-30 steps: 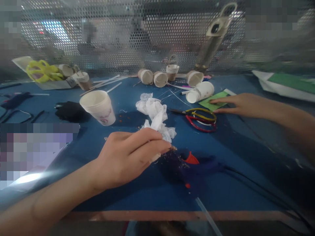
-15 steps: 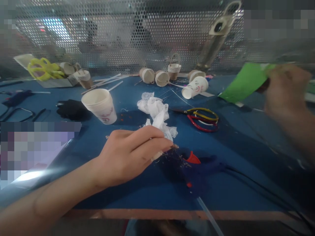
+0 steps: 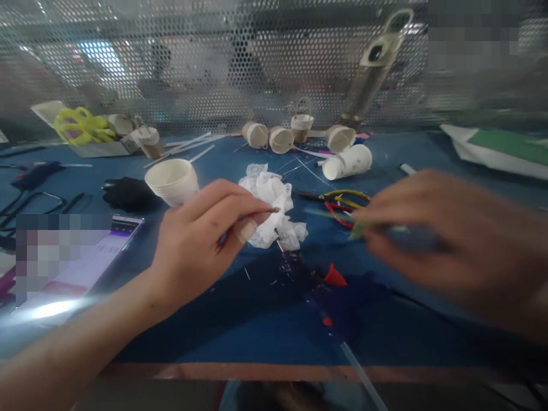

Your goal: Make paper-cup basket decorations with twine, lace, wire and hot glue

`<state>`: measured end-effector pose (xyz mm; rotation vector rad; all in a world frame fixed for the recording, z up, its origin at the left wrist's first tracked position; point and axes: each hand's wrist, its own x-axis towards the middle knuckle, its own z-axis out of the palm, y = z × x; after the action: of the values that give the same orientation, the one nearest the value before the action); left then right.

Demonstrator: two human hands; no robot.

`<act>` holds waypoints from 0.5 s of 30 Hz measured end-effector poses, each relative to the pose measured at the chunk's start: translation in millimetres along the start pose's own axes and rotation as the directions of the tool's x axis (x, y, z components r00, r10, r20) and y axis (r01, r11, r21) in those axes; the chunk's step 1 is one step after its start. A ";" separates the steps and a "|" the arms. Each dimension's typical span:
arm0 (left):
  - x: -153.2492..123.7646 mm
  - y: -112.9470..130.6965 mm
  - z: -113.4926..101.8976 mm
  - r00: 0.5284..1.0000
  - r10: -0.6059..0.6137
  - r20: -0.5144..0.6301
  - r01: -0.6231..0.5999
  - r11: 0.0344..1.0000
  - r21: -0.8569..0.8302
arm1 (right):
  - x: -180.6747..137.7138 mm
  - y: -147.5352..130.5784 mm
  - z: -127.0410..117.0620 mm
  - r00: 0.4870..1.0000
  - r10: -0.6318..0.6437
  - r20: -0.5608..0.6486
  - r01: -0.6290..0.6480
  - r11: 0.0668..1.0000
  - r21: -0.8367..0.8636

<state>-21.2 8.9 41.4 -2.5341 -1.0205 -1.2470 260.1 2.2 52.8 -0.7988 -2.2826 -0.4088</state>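
Observation:
My left hand [image 3: 201,242] is raised over the blue table [image 3: 240,325], thumb and fingers pinched on a small thin brown-tipped piece that I cannot name. Just beyond it lies crumpled white lace [image 3: 272,197]. My right hand [image 3: 432,237] is blurred by motion at centre right, closed on a green paper sheet [image 3: 363,225] seen edge-on. Below the two hands a dark blue glue gun [image 3: 342,297] with a red nozzle lies on the table. Behind the right hand's fingertips are scissors [image 3: 346,200] with yellow and red handles.
A stack of paper cups [image 3: 173,181] stands left of the lace, with a black object [image 3: 126,193] beside it. A phone [image 3: 85,257] lies at the left. Small cup baskets [image 3: 280,138], a tipped cup [image 3: 347,161] and yellow scissors [image 3: 81,127] line the perforated metal wall [image 3: 257,63].
My right hand lifted the green paper off the table at the far right and swung it in to the centre. My left hand rose from beside the glue gun, still pinched.

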 end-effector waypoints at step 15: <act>-7.5 -4.9 6.9 0.969 0.028 0.244 -0.017 0.999 -0.046 | -16.0 -51.7 9.4 0.909 -0.233 0.346 0.148 0.956 0.254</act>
<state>-23.0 11.5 30.5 -2.7777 -1.0168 -0.9772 231.5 -39.6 31.5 -0.5752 -2.7169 -0.0837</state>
